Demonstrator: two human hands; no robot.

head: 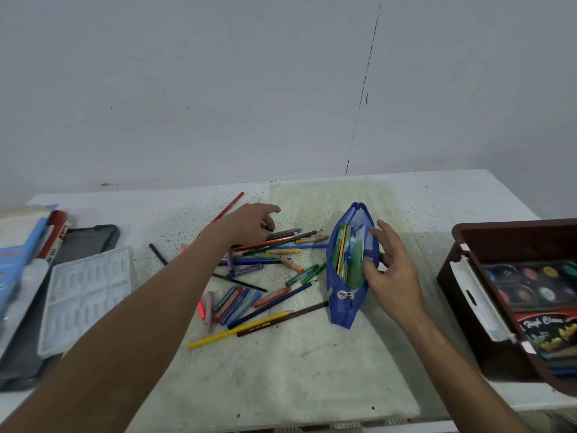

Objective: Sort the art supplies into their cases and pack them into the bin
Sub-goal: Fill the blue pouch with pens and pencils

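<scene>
A blue mesh pencil pouch (342, 307) lies unzipped on the pale mat (281, 370), with several pens and pencils inside it. My right hand (393, 276) holds the pouch's right rim, thumb on the edge and fingers spread beside the opening. To the pouch's left, loose coloured pencils and crayons (265, 282) lie scattered, among them a long yellow pencil (237, 329). My left hand (246, 226) reaches over the far side of this pile, fingers curled down around a dark pencil (268, 227). The brown bin (459, 276) stands at the right.
The bin holds a watercolour palette (530, 282) and a boxed colour set (552, 332). At the left lie a white plastic insert tray (84, 295), a dark flat case (93, 239), blue packets (18, 245) and a red tube (54, 232). A red pencil (229, 207) lies apart at the back.
</scene>
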